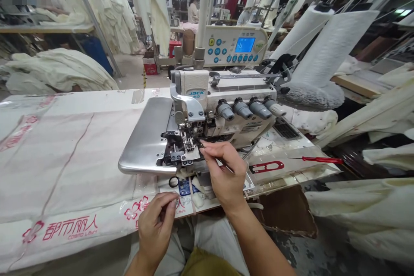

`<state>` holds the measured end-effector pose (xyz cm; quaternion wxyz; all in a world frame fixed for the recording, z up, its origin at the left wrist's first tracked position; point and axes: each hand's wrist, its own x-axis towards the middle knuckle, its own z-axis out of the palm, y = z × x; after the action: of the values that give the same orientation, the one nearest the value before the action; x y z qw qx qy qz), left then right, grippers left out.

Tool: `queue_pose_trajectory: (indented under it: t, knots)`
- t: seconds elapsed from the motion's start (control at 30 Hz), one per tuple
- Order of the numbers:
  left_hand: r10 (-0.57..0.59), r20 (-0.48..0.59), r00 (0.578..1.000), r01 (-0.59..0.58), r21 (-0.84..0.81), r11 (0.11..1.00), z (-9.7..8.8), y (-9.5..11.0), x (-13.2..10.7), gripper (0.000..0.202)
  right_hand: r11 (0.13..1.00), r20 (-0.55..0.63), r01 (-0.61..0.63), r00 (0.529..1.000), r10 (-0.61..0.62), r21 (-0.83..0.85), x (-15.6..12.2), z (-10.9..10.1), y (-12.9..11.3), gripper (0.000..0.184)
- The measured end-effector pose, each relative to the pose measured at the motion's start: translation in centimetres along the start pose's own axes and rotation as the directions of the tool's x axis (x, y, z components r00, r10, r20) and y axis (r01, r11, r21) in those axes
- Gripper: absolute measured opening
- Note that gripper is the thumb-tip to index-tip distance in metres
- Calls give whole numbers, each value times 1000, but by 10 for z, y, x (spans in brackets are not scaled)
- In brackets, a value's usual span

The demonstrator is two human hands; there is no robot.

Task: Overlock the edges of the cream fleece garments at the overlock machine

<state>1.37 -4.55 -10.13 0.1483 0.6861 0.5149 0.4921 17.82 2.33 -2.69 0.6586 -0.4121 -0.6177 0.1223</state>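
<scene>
Sewing foot (pixel 187 142): sat at the front of the sewing machine (pixel 226 95), near the front edge of the tabletop (pixel 64 146).
Right hand (pixel 226 177): the nearer hand, just beside the foot, a little to its right; fingers pinched shut on a thin tool (pixel 203 145).
Thin tool: its long way ran from the hand up and left, tip at the foot.
Left hand (pixel 157 224): at the tabletop's front edge, well apart from the foot; fingers pinched closed, and I could not tell if it held anything.
Red snips (pixel 267 166): lay right of the hands, untouched.
</scene>
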Motion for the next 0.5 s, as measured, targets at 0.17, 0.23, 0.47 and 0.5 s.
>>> queue_pose_trajectory:
  t: [0.17, 0.23, 0.47, 0.5]
  knots:
    - [8, 5, 1000, -8, 18, 1000, 0, 1, 0, 11, 991, 234, 132, 963, -132, 16, 5, -18, 0, 21]
    - [-8, 11, 1000, 7, 19, 1000, 0, 1, 0, 10, 987, 241, 155, 957, -161, 43, 5, -26, -2, 24]
    - [-114, -16, 993, 113, -40, 993, -8, 5, 1, 8, 996, -146, 51, 989, -39, 79, 8, -47, -28, 26]
    - [-128, -30, 991, 126, -46, 991, -12, 7, 2, 8, 998, -199, 47, 979, -37, 46, 9, -49, -34, 25]
